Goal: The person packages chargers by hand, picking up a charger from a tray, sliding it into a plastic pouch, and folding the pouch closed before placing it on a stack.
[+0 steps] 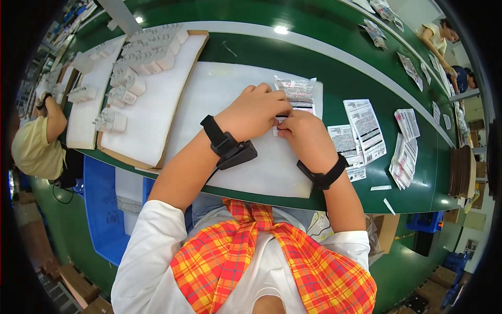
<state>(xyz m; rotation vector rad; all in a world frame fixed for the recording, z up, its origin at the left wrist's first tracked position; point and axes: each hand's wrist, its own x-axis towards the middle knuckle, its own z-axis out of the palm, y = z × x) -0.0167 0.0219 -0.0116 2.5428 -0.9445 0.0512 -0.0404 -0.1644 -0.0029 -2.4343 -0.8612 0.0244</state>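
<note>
A white printed plastic packet (pixel 295 90) lies over the far right part of a white foam sheet (pixel 246 167) on the green bench. My left hand (pixel 259 109) is closed on its near part from the left, fingers curled. From the right, my right hand (pixel 309 135) pinches at the packet's near edge, its thumb and fingertips meeting the left hand's. What lies between the fingertips is mostly hidden. Both wrists wear black straps; the left one carries a small black box.
White plug adapters (pixel 151 55) stand in rows on a foam-lined cardboard tray (pixel 149 125) to the left. Flat printed packets (pixel 366 131) and a fanned pile of packets (pixel 405 159) lie at right. A blue bin (pixel 102 209) is below the bench. Co-workers sit far left and far right.
</note>
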